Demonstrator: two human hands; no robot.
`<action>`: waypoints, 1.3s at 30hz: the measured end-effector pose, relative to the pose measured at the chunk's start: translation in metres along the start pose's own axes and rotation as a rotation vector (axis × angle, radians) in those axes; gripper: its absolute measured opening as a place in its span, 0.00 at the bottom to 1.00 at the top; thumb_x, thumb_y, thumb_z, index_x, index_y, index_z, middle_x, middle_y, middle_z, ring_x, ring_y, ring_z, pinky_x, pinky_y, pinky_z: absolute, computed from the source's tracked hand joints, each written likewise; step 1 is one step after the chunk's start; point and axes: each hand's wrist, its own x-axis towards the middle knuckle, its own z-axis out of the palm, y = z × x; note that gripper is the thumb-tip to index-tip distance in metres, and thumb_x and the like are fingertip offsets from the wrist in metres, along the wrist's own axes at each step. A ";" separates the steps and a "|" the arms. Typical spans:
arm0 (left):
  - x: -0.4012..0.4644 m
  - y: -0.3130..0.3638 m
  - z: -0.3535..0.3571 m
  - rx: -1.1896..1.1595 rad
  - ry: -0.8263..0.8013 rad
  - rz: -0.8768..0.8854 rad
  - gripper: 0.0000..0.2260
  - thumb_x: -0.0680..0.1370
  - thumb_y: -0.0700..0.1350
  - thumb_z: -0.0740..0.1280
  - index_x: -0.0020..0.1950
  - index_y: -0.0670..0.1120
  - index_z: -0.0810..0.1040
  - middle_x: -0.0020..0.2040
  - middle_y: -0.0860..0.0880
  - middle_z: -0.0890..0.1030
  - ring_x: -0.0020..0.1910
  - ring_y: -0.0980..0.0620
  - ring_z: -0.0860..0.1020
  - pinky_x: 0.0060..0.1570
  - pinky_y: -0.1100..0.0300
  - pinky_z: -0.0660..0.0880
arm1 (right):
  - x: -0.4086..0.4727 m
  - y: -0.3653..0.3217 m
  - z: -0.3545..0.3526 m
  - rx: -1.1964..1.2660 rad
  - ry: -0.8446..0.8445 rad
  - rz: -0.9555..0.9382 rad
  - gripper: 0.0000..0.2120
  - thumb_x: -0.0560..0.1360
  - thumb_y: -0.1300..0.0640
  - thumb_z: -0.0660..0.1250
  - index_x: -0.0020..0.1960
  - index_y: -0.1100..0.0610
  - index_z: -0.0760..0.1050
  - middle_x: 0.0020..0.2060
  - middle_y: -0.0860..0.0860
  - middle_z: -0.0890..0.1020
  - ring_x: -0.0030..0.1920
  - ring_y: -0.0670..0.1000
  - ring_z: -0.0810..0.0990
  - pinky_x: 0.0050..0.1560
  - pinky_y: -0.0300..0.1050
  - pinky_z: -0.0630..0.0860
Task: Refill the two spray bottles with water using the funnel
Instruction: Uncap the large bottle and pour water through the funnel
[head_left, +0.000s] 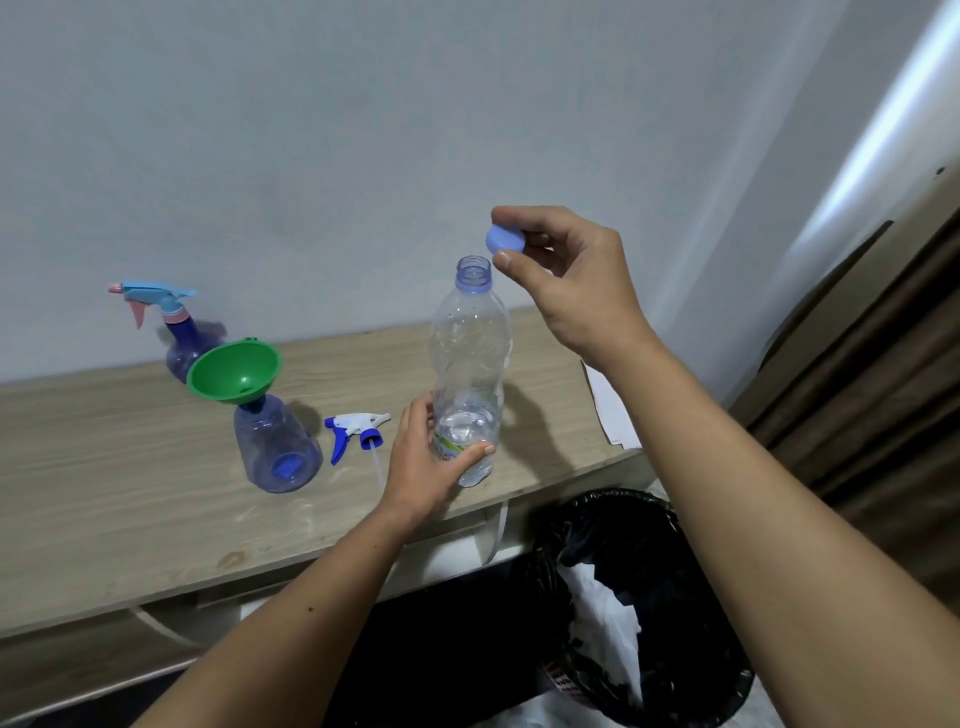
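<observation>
A clear water bottle (470, 358) stands upright near the table's front edge, its neck uncapped and a little water at the bottom. My left hand (423, 462) grips its lower part. Just above and to the right of the neck, my right hand (563, 270) pinches the bottle's blue cap (500, 240). To the left, a green funnel (235, 376) sits tilted in the neck of a clear blue spray bottle (275, 449). That bottle's blue and white spray head (353, 431) lies on the table beside it. A second blue spray bottle (182, 332) with a blue and pink head stands by the wall.
The wooden table (130, 499) runs along a grey wall. White paper (610, 410) lies at its right end. A black-lined waste bin (644, 597) with white rubbish stands on the floor below the right corner. Brown curtains (872, 364) hang at the right.
</observation>
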 end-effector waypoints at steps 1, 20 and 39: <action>0.000 -0.001 0.000 -0.009 -0.003 -0.006 0.49 0.61 0.69 0.83 0.76 0.54 0.69 0.69 0.55 0.76 0.67 0.57 0.79 0.68 0.51 0.80 | -0.004 0.007 -0.004 -0.001 0.018 0.017 0.17 0.77 0.66 0.74 0.63 0.55 0.83 0.59 0.51 0.86 0.56 0.44 0.85 0.63 0.39 0.79; 0.004 -0.017 0.001 0.061 0.045 0.079 0.43 0.65 0.64 0.83 0.74 0.52 0.70 0.68 0.52 0.78 0.67 0.56 0.78 0.70 0.50 0.78 | -0.141 0.206 0.024 -0.289 -0.084 0.513 0.18 0.73 0.66 0.79 0.62 0.60 0.84 0.59 0.53 0.84 0.54 0.46 0.82 0.53 0.19 0.72; -0.001 -0.005 0.002 0.071 0.051 0.059 0.43 0.67 0.59 0.85 0.76 0.52 0.69 0.70 0.52 0.75 0.68 0.56 0.77 0.70 0.51 0.78 | -0.119 0.168 0.025 -0.338 -0.023 0.412 0.25 0.75 0.59 0.75 0.72 0.54 0.76 0.67 0.49 0.77 0.68 0.49 0.76 0.72 0.46 0.73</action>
